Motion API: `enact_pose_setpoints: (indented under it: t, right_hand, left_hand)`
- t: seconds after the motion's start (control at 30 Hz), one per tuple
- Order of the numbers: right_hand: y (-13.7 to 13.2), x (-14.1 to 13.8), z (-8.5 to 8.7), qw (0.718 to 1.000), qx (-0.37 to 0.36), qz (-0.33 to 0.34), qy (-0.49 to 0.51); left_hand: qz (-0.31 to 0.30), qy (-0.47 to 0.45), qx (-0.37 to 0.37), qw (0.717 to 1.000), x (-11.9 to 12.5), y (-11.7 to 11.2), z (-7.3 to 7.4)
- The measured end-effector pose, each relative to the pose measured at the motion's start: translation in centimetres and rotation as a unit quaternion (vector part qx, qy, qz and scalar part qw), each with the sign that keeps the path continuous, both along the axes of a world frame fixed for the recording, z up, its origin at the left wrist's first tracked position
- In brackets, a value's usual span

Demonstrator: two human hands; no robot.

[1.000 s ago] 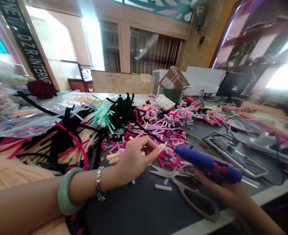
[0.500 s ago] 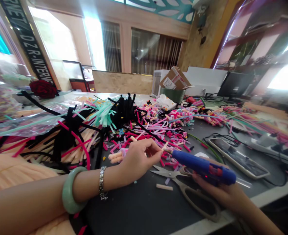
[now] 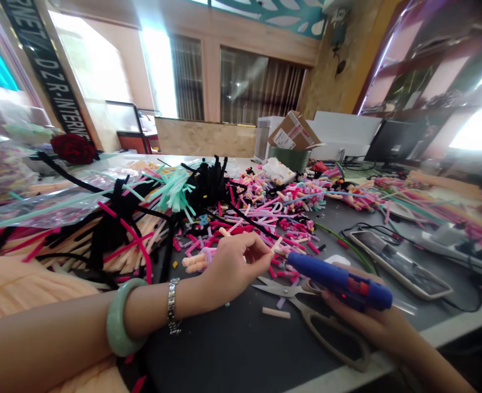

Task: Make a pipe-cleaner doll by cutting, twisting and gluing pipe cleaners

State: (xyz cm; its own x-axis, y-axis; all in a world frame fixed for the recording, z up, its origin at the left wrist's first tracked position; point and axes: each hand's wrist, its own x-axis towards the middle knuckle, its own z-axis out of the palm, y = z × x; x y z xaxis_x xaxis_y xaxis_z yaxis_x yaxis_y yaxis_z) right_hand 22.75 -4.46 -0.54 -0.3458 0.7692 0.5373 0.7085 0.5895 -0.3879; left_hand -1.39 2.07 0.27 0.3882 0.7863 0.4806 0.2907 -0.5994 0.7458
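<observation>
My left hand (image 3: 241,265) is closed in a pinch on a short cream pipe cleaner piece (image 3: 278,244). A peach, fuzzy pipe cleaner bundle (image 3: 195,263) shows on the far side of the same hand, partly hidden by it. My right hand (image 3: 357,319) grips a blue hot glue gun (image 3: 331,275), its small red light lit. The nozzle points left, right by the pinched piece; whether they touch I cannot tell. Below the gun lie open scissors (image 3: 292,292) with grey-brown handles. A loose cream pipe cleaner piece (image 3: 276,313) rests on the dark table mat (image 3: 224,355).
Cut pink and purple pipe cleaner bits (image 3: 298,218) are heaped beyond my hands. Black bundles (image 3: 208,185) and long cream stems (image 3: 77,245) lie to the left. At right are a phone (image 3: 400,265), a power strip (image 3: 465,245) and cables. A cardboard box (image 3: 293,131) stands behind.
The glue gun's rear end has shifted very slightly left. My left hand keeps its pinch, and the things on the table stay in place.
</observation>
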Motion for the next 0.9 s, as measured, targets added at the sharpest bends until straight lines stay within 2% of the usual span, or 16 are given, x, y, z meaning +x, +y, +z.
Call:
enact_pose_setpoints:
  t: [0.7,0.9]
  right_hand:
    - [0.06,0.30,-0.46,1.000,-0.028,0.002,0.012]
    - [0.43,0.64,-0.68,1.000,-0.007,0.010,-0.004]
  left_hand:
    - [-0.005,-0.006,-0.008,1.000,-0.06,0.14,0.07]
    - [-0.001,-0.017,0.003,1.000,-0.09,0.25,-0.08]
